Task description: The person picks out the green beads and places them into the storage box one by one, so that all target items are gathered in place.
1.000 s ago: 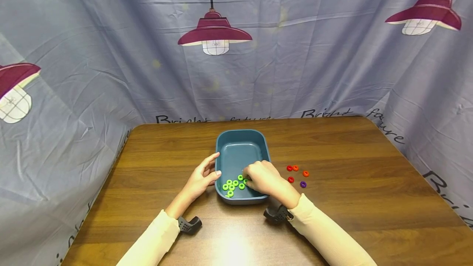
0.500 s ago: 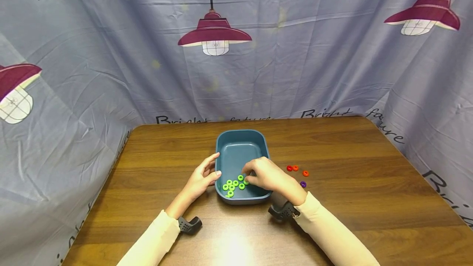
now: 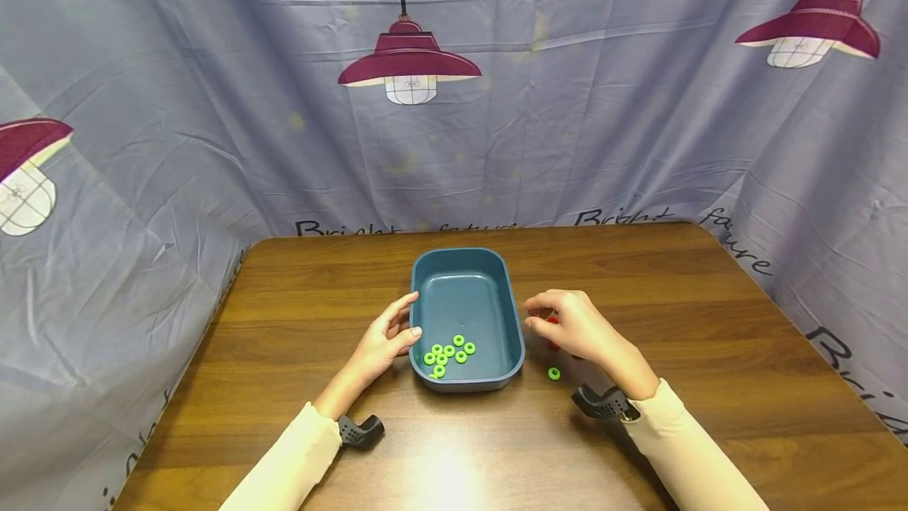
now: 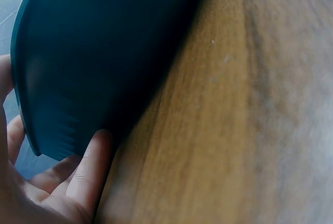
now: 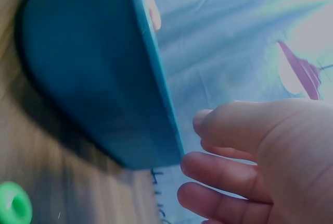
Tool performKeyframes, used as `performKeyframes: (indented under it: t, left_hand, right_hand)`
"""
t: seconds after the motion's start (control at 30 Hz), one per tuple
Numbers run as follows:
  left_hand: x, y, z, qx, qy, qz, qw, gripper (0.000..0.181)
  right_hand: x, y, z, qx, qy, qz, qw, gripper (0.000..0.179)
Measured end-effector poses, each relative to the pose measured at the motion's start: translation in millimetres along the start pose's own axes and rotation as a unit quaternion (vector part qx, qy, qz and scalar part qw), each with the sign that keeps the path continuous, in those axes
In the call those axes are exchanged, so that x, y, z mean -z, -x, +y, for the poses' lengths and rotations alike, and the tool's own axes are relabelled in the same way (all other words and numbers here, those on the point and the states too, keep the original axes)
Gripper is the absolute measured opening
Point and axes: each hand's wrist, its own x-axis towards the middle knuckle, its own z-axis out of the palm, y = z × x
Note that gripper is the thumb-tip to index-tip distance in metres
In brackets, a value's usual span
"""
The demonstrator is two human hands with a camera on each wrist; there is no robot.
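My left hand (image 3: 381,344) holds the near-left side of a deep blue-green tray (image 3: 516,322), its thumb at the rim. In the left wrist view, its fingers (image 4: 93,166) lie against the tray's outer wall. Several bright green ring-shaped beads (image 3: 449,351) lie inside, gathered toward the near-left corner. My right hand (image 3: 578,326) hovers just outside the tray's right wall, over the table. Its fingers are loosely bent, with nothing visible between them in the right wrist view. Below that hand, a single green ring bead (image 3: 553,374) lies on the wood.
Red ring beads (image 3: 552,322) on the table show partly past the right hand, which hides other beads there. The brown wooden table (image 3: 319,282) runs back to a grey-blue curtain (image 3: 284,101) printed with lamps.
My right hand has let go of a green bead in the tray, lifted out and moved right, over the table beads. The lone green table bead has come into view. The left hand stays put.
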Motion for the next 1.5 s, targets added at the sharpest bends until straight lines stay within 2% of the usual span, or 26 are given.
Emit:
performKeyframes:
  t: [0.23,0.4,0.73,0.93,1.27,1.5]
  left_hand:
    - [0.5,-0.2,-1.4,0.000,-0.002,0.003,1.0000,0.067]
    - [-0.5,0.6,-0.6,0.001,0.001,0.002,1.0000,0.068]
    - [-1.2,1.0,1.4,-0.002,-0.001,0.001,1.0000,0.068]
    - [-0.7,0.1,0.1,0.005,-0.003,0.004,1.0000,0.068]
    - [-1.1,0.4,1.6,-0.003,-0.002,0.001,1.0000,0.068]
    - [-0.2,1.0,0.3,-0.006,-0.003,0.001,1.0000,0.069]
  right_hand:
    - [3.4,19.6,10.4,-0.003,0.009,0.007,0.9999,0.017]
    - [-0.8,35.4,17.1,0.013,0.004,0.009,0.9999,0.017]
    - [-10.6,60.8,24.4,0.018,0.009,-0.063,0.9978,0.017]
    - [-15.5,64.2,25.7,0.033,0.035,-0.067,0.9966,0.016]
    - [-12.9,63.5,25.0,0.048,0.035,-0.075,0.9954,0.015]
    - [-9.3,56.0,23.5,0.064,0.036,-0.055,0.9958,0.015]
